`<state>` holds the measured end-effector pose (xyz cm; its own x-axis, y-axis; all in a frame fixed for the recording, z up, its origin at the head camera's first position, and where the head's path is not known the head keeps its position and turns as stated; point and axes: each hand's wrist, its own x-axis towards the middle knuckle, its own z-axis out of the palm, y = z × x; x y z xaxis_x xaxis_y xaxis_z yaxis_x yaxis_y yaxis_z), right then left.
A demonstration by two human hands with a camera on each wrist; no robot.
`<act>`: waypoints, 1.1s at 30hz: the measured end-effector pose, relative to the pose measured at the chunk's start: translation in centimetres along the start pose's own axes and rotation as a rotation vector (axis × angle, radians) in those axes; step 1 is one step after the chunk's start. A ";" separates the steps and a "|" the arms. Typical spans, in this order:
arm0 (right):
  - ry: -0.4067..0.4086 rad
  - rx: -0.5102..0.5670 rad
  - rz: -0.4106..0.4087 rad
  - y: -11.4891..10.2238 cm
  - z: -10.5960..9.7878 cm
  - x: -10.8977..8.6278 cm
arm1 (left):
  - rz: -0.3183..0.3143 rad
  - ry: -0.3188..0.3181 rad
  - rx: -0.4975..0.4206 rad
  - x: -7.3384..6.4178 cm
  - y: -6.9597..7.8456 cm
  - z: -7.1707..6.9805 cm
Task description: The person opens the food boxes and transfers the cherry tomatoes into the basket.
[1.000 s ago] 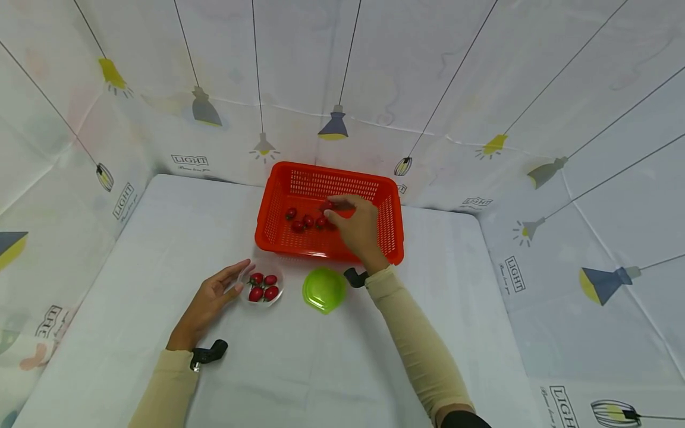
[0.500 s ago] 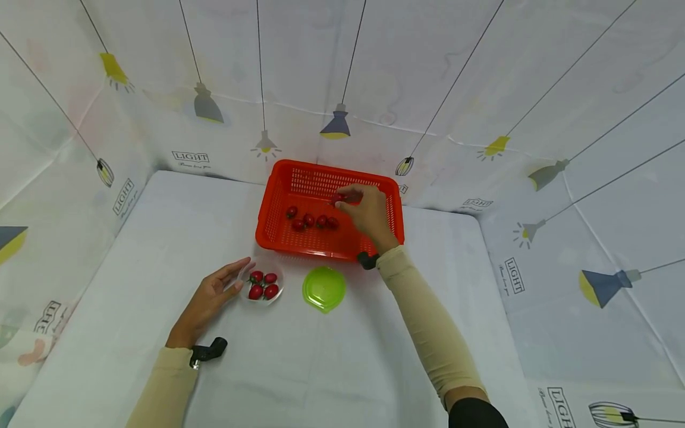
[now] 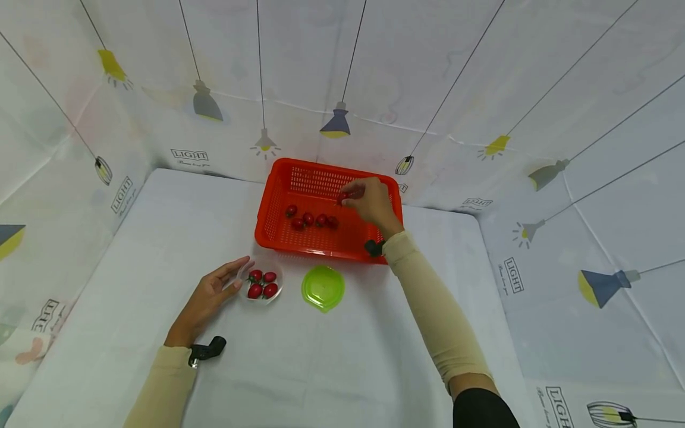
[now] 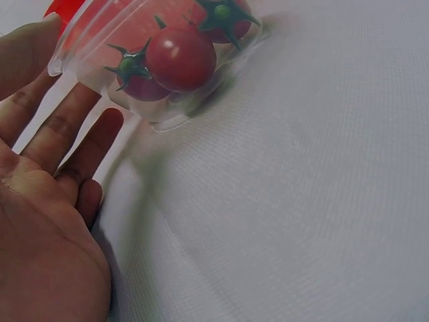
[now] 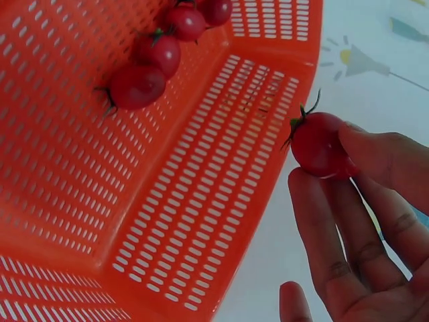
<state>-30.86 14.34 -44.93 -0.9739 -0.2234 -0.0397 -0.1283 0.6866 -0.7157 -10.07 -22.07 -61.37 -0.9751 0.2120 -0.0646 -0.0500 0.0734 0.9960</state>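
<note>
My right hand (image 3: 373, 202) is over the right part of a red plastic basket (image 3: 267, 229). Thumb and fingers pinch a cherry tomato (image 5: 320, 144), its green stem pointing away from the palm. Several more cherry tomatoes (image 3: 321, 220) lie on the basket's floor. My left hand (image 3: 210, 297) rests at the left side of a small clear plastic container (image 4: 100, 40), thumb near its rim and fingers spread, fairly straight. Red cherry tomatoes (image 4: 181, 59) with green stems sit inside it. Part of the fingers is hidden behind the container.
A green lid (image 3: 323, 288) lies on the white tablecloth (image 3: 299, 368), just right of the container and in front of the basket. Behind the basket rises a white wall cloth (image 3: 299, 65) printed with lamps.
My right hand has lifted the pinched tomato away from the others and moved right and slightly back over the basket. The left hand stays at the container.
</note>
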 end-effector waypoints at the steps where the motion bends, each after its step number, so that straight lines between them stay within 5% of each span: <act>1: -0.012 0.001 0.009 0.0 -0.1 0.2 | -0.002 0.000 0.000 0.0 0.0 0.0; 33: -0.162 0.118 0.164 2.3 -1.7 4.1 | -0.001 0.014 -0.034 0.1 0.0 0.0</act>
<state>-35.45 16.23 -45.54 -0.9360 -0.2299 -0.2666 0.0613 0.6394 -0.7664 -10.17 -22.07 -61.35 -0.9780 0.1981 -0.0647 -0.0578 0.0407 0.9975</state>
